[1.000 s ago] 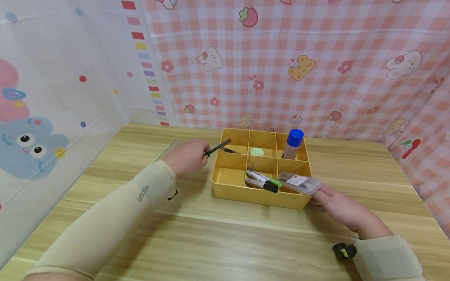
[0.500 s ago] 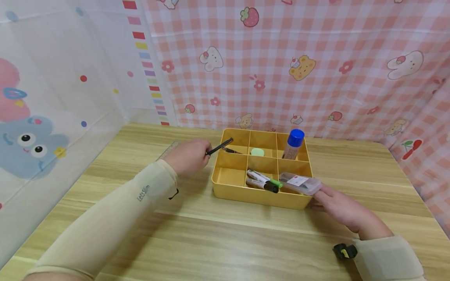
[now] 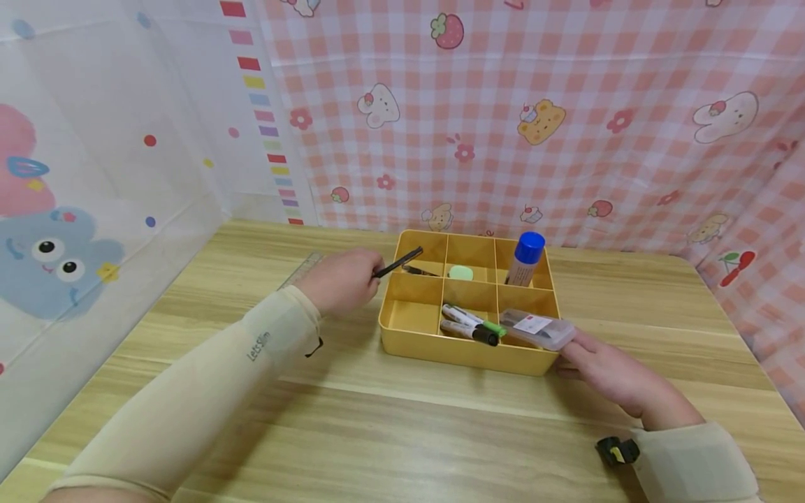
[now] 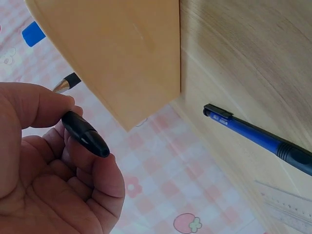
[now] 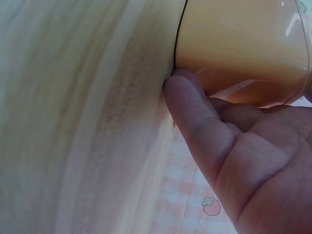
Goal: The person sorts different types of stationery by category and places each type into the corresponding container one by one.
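Head view: organizer (image 3: 415,344) on table (image 3: 402,433), checked cloth (image 3: 503,63) behind.

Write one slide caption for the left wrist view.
Left hand pinching a black pen; a blue pen and ruler lie nearby.

"How is the slim black pen (image 3: 399,263) held?"

"It is pinched by the left hand (image 3: 344,282), slanted, its far end extended over the back left compartment of the yellow box (image 3: 465,355)."

"And the box?"

"Divided into six compartments, it is set flat on the table (image 3: 402,426) and touched at its right end by the right hand (image 3: 606,374)."
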### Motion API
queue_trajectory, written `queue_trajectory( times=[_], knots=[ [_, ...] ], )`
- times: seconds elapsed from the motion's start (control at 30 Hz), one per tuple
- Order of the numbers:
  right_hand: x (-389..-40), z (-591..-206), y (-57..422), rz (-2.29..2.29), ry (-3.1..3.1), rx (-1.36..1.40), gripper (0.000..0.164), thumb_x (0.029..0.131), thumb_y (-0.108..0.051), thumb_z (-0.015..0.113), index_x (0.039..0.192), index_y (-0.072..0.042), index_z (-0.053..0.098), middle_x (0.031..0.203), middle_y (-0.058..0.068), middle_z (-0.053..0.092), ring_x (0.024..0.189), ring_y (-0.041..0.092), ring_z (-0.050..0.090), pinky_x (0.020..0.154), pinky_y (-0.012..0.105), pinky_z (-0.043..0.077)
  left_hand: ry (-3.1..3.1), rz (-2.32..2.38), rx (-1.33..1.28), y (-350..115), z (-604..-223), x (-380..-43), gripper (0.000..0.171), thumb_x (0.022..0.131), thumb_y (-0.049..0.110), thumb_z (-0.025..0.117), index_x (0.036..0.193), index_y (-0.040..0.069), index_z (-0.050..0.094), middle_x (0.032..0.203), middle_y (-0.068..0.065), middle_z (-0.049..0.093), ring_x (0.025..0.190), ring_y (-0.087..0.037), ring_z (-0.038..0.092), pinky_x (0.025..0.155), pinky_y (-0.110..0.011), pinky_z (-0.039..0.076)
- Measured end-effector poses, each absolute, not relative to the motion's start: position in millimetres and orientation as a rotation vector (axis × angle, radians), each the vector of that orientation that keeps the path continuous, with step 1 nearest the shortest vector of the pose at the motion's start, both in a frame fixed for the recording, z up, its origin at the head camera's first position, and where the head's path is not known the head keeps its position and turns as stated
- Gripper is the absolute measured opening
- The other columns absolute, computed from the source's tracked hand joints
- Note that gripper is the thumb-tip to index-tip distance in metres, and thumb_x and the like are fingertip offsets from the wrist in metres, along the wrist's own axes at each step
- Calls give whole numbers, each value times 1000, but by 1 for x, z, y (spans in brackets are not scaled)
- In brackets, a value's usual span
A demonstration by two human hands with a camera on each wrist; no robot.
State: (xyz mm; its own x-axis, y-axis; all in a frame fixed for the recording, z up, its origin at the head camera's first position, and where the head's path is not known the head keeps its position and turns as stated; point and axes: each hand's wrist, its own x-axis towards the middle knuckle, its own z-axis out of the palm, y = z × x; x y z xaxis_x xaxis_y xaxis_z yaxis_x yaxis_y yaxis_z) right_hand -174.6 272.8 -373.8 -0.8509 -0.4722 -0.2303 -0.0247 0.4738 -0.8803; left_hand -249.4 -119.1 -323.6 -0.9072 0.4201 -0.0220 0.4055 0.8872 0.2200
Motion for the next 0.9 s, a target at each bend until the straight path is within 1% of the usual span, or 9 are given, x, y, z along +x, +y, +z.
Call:
queue_trajectory(
  times=[0.4, 0.5, 0.73, 0.8, 0.9],
  knots=[
    [-174, -373, 273, -1352, 2277, -414, 62, 104, -40, 27, 145, 5, 18, 145, 30, 23, 120, 34, 40, 97, 49, 43, 3013, 340, 679, -114, -323, -247, 9, 93, 19, 50, 94, 17, 59, 83, 3, 56, 69, -14, 52, 58, -29, 49],
    [-174, -374, 273, -1353, 2278, -412, 62, 104, -40, 27, 145, 6, 18, 145, 31, 22, 120, 34, 40, 96, 49, 43, 3013, 351, 704, -112, -322, -247, 9, 93, 19, 52, 95, 16, 60, 84, 3, 56, 71, -13, 52, 60, -28, 49],
    [-176, -376, 272, -1388, 2253, -440, 60, 104, -38, 29, 143, 7, 21, 144, 30, 24, 117, 33, 43, 97, 49, 43, 2998, 355, 818, -107, -319, -243, 15, 92, 16, 54, 101, 8, 63, 87, 0, 57, 76, -15, 51, 69, -31, 50],
    [-176, -376, 272, -1384, 2257, -440, 60, 104, -38, 29, 143, 7, 21, 144, 30, 24, 117, 33, 43, 97, 50, 43, 3002, 339, 844, -106, -318, -241, 14, 92, 16, 55, 99, 8, 63, 87, 0, 57, 76, -14, 51, 70, -31, 50],
    [-176, -376, 272, -1379, 2261, -434, 61, 104, -38, 29, 143, 8, 21, 144, 30, 24, 117, 33, 44, 96, 49, 43, 2995, 325, 881, -104, -317, -238, 11, 92, 16, 56, 97, 9, 63, 85, 1, 57, 74, -14, 51, 69, -30, 50]
  ],
)
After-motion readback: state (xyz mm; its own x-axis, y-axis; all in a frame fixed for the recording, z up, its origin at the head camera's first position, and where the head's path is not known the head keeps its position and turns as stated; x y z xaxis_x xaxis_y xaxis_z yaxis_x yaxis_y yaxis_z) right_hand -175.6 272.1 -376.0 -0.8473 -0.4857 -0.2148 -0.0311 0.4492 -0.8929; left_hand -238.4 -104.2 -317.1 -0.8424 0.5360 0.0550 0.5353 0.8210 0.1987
